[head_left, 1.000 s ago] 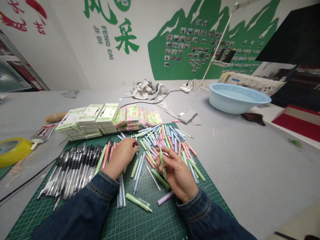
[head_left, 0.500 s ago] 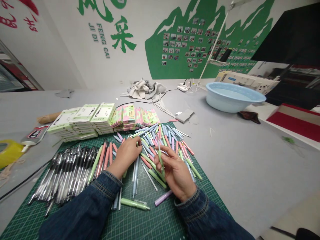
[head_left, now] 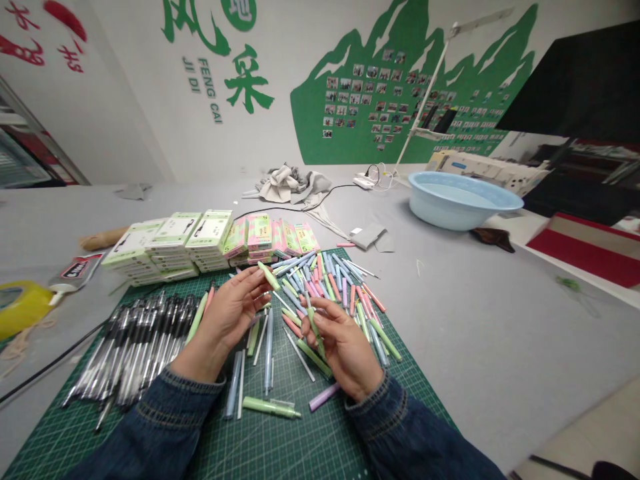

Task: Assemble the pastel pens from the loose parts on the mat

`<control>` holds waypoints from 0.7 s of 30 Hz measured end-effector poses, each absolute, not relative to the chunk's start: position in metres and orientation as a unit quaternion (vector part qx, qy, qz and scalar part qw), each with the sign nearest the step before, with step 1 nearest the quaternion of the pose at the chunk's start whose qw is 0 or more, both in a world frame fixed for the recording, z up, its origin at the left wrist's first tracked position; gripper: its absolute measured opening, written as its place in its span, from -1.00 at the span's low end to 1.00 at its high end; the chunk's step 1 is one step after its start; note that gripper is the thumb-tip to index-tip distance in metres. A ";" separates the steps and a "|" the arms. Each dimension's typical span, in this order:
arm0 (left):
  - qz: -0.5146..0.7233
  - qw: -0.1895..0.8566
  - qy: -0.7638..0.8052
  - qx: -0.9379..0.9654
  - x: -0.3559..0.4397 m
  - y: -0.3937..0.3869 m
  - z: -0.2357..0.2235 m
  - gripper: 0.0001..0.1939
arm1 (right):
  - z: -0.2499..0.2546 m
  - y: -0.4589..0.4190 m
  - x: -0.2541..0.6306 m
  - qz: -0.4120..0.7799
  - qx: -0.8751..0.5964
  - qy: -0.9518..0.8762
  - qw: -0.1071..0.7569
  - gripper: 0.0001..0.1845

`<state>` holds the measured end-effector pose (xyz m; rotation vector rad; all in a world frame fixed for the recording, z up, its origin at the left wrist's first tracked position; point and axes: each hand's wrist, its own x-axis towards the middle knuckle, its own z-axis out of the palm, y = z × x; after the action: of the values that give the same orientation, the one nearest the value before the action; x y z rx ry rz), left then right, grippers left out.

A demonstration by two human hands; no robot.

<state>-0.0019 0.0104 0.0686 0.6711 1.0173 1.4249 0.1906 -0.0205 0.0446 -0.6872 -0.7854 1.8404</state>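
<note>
- Head view: the left hand [head_left: 233, 317] pinches a tapered, matte green pen piece [head_left: 269, 275] between thumb and fingers, above the far half of the cutting mat [head_left: 330, 453].
- The right hand [head_left: 343, 343] has its fingers curled round a green pen part [head_left: 313, 327] with a pale, slim tip pointing up, above the mat's middle.
- Pastel plastic pen parts [head_left: 325, 273] lie heaped towards the mat's far right corner.
- Clear, black-gripped pens [head_left: 130, 353] lie side by side along its left edge.
- White-and-green cartons [head_left: 173, 233] and pink-and-green boxes [head_left: 260, 230], some printed "5", are stacked along its far edge.
- By the counter's [head_left: 450, 300] left edge lie a metallic tube [head_left: 77, 272], its label too small to read, and glossy yellow tape [head_left: 23, 310].
- Beyond the counter's far edge, wall lettering [head_left: 210, 90] reads "FENG CAI" and "JI DI", beside green Chinese characters [head_left: 249, 81].
</note>
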 end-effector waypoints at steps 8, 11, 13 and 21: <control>0.623 0.541 0.446 0.348 0.005 0.001 0.087 -0.74 | 0.038 -0.026 0.184 0.759 -0.276 -0.371 0.459 -0.74; 0.620 0.540 0.443 0.359 0.005 0.001 0.086 -0.75 | 0.038 -0.027 0.184 0.762 -0.277 -0.382 0.444 -0.74; 0.615 0.538 0.440 0.372 0.006 0.001 0.086 -0.76 | 0.038 -0.027 0.184 0.764 -0.278 -0.383 0.439 -0.73; 0.571 0.492 0.470 0.460 0.014 -0.007 0.088 -0.77 | 0.036 -0.026 0.183 0.761 -0.281 -0.376 0.448 -0.74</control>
<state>0.0143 -0.0066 0.0876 1.1164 1.1407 1.3849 0.1834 -0.0262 0.0364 -0.6950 -0.9309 1.8825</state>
